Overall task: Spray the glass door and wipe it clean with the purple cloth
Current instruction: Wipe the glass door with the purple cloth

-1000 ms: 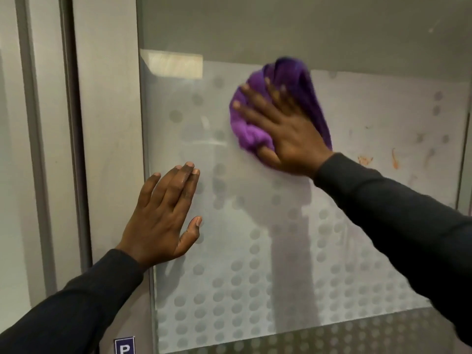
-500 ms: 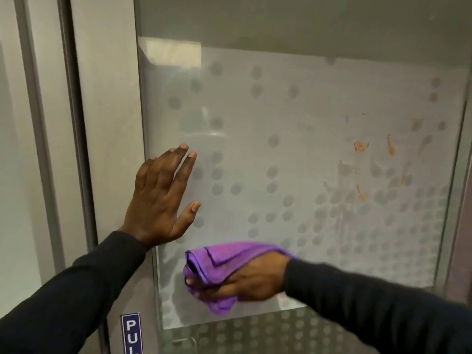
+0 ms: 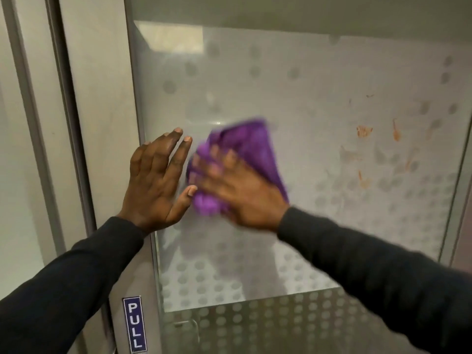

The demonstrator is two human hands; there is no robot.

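Observation:
The glass door (image 3: pixel 306 103) fills the view, frosted with a grey dot pattern. My right hand (image 3: pixel 240 192) presses the bunched purple cloth (image 3: pixel 245 149) flat against the glass at mid-height; both are blurred by motion. My left hand (image 3: pixel 158 180) rests open and flat on the door's left edge, its thumb touching the cloth. Orange smears (image 3: pixel 365 131) mark the glass to the right of the cloth, apart from it. No spray bottle is in view.
A grey metal frame (image 3: pixel 102 123) runs down the left of the glass, with a blue PULL sign (image 3: pixel 135 325) low on it. A second frame post (image 3: pixel 28 98) stands further left. The door's right edge (image 3: pixel 459 200) is near the frame's border.
My right hand swept the cloth from the top of the glass down to its lower part, then back up beside my left hand. My left hand stayed on the door's edge.

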